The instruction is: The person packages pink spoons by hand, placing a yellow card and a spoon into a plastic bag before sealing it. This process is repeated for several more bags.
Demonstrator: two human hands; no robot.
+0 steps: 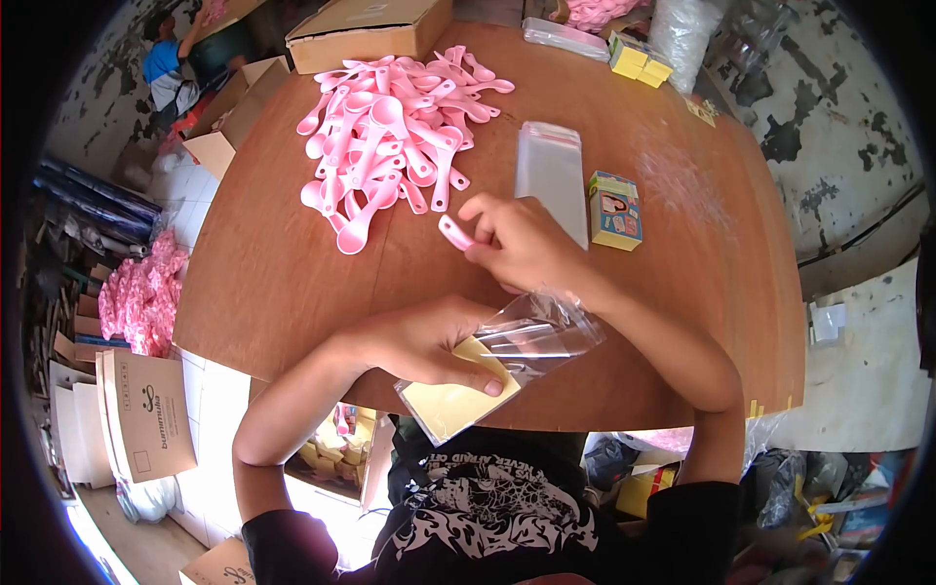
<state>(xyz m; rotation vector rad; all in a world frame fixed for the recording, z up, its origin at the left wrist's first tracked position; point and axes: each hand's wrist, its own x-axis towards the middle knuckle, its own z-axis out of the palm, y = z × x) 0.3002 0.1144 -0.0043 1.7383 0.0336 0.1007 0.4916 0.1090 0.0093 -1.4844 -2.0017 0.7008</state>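
Observation:
My left hand is closed on a clear plastic bag with a yellow card inside, its thumb pressed over the card near the table's front edge. Above it, my right hand pinches a pink spoon; only one end of the spoon shows, the rest is hidden by the fingers. A large heap of pink spoons lies just beyond, up and to the left. Past the right hand rests a stack of clear plastic bags, with a small printed box of cards beside it.
A cardboard box sits at the table's far edge. At the far right are yellow card stacks, more flat bags and a bulky plastic sack. Another person is at the upper left. Cartons stand on the floor.

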